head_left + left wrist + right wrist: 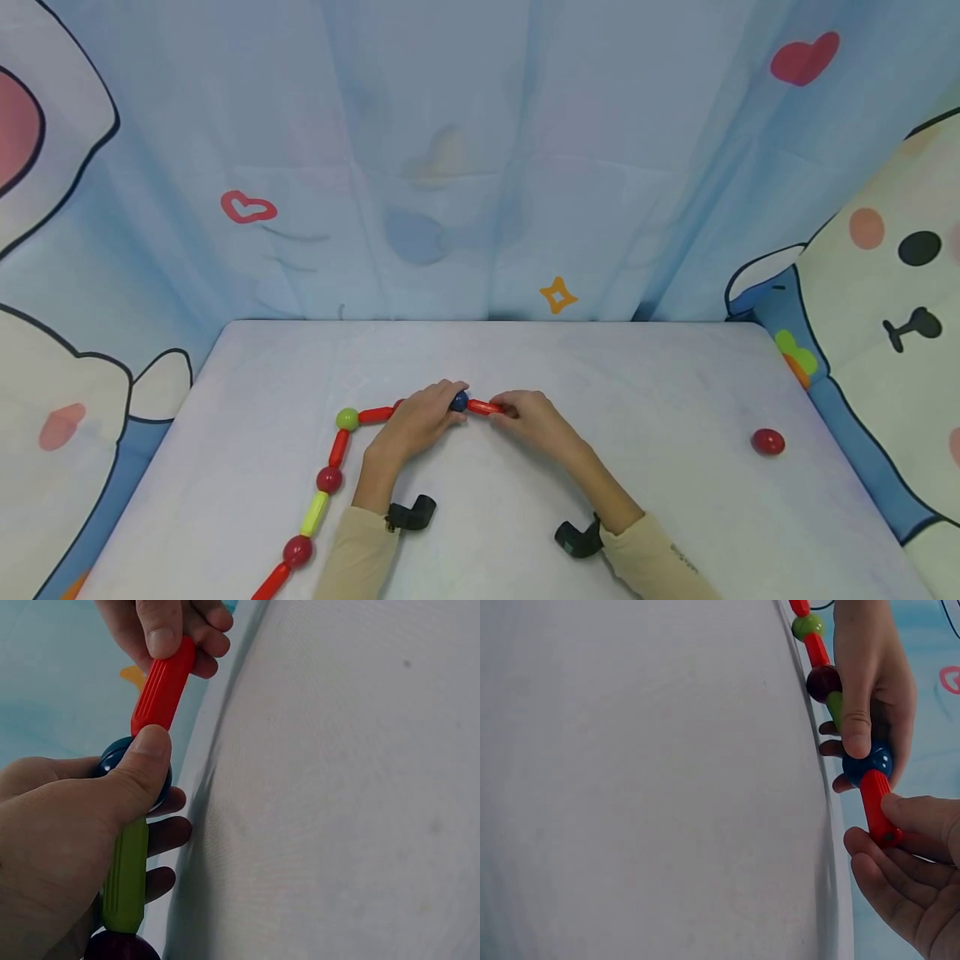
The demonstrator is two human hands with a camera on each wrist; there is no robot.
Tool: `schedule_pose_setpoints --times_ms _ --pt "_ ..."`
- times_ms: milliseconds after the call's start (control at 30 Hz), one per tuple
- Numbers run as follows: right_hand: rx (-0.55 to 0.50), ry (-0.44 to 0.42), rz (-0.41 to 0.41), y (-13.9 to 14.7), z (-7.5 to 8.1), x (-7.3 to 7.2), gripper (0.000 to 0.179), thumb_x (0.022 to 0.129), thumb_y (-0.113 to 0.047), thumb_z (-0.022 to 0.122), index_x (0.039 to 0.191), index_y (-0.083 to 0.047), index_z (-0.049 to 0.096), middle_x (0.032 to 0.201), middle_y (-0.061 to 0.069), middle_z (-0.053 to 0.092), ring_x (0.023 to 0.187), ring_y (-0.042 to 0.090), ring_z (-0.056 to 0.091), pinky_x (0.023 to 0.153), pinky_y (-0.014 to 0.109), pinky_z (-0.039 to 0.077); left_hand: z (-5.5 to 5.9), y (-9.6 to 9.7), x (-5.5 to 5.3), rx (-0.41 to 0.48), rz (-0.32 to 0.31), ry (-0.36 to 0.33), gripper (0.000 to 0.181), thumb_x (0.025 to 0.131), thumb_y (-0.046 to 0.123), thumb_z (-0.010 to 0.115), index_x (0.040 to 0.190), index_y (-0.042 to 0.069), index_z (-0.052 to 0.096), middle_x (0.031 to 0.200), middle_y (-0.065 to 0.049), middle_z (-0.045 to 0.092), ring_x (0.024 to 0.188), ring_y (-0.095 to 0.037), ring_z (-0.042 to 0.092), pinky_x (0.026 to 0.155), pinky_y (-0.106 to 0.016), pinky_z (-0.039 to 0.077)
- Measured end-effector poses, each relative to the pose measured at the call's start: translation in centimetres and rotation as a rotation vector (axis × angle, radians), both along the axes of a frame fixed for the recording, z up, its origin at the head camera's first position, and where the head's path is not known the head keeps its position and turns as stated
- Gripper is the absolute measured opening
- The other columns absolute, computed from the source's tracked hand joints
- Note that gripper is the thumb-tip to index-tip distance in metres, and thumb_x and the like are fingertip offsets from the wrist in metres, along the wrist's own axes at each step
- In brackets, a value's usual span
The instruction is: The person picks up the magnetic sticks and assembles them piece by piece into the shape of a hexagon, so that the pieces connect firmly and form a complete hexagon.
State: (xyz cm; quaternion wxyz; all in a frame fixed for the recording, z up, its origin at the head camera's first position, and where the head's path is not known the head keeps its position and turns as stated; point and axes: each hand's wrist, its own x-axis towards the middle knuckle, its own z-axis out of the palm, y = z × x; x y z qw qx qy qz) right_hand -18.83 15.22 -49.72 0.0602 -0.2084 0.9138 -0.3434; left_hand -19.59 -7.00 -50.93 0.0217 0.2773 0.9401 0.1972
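Note:
In the head view a chain of coloured balls and ribbed toy rods bends across the white table. My left hand [422, 421] grips the blue ball [459, 402] [868, 762] at its far end, thumb over the ball and fingers behind it. Thumb and fingers of my right hand [542, 427] pinch the outer part of a red rod [483, 407] [163, 686]. That rod's other end meets the blue ball. Beneath the left palm runs a green rod [125, 877], leading to a dark red ball [823, 684]. The left hand partly hides this stretch in the head view.
Further along the chain are a green ball [347, 418], a red rod [339, 448], a dark red ball [329, 479] and a yellow-green rod [314, 514]. One loose red ball [768, 442] lies at the table's right. A printed blue curtain [480, 167] hangs behind the table [637, 367].

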Motion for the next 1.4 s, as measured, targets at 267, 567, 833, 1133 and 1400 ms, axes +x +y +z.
schedule_pose_setpoints --times_ms 267,567,833,1133,1400 --pt "0.009 -0.023 -0.015 -0.2 0.2 0.2 0.025 0.088 -0.011 0.070 0.109 0.000 0.070 0.102 0.012 0.073 0.082 0.015 0.068 0.077 0.030 0.058 -0.1 -0.1 0.1 -0.005 -0.009 0.017 0.050 0.095 0.036 0.059 0.139 0.016 0.046 0.123 -0.001 0.061 0.107 -0.015 0.060 0.100 -0.034 0.050" --pt "0.002 -0.045 -0.033 0.5 0.4 0.0 0.027 0.088 -0.015 0.071 0.112 -0.002 0.069 0.102 0.008 0.073 0.084 0.014 0.067 0.079 0.031 0.057 -0.1 0.0 0.1 0.001 -0.028 0.054 0.047 0.096 0.034 0.059 0.139 0.018 0.046 0.129 0.001 0.059 0.110 -0.015 0.061 0.099 -0.033 0.051" --pt "-0.047 -0.063 -0.115 3.0 2.0 -0.5 0.032 0.092 -0.021 0.066 0.118 -0.002 0.066 0.104 0.008 0.072 0.091 0.020 0.068 0.078 0.031 0.057 -0.1 0.2 0.1 0.016 -0.050 0.153 0.041 0.096 0.025 0.060 0.136 0.031 0.053 0.127 0.000 0.057 0.106 -0.016 0.062 0.090 -0.034 0.055" --pt "-0.062 -0.032 -0.203 6.1 3.6 -1.1 0.035 0.094 -0.023 0.063 0.122 -0.002 0.064 0.106 0.010 0.072 0.094 0.023 0.067 0.073 0.029 0.055 -0.3 0.1 0.0 0.030 -0.036 0.168 0.039 0.095 0.022 0.062 0.134 0.024 0.054 0.131 0.000 0.055 0.113 -0.017 0.059 0.095 -0.034 0.052" --pt "-0.088 -0.026 -0.196 7.2 3.9 -1.2 0.036 0.096 -0.025 0.061 0.123 -0.001 0.063 0.109 0.012 0.073 0.096 0.023 0.068 0.075 0.030 0.054 -0.5 0.1 -0.3 0.028 -0.028 0.184 0.031 0.096 0.015 0.059 0.127 0.018 0.057 0.136 -0.002 0.054 0.122 -0.019 0.055 0.103 -0.037 0.047"
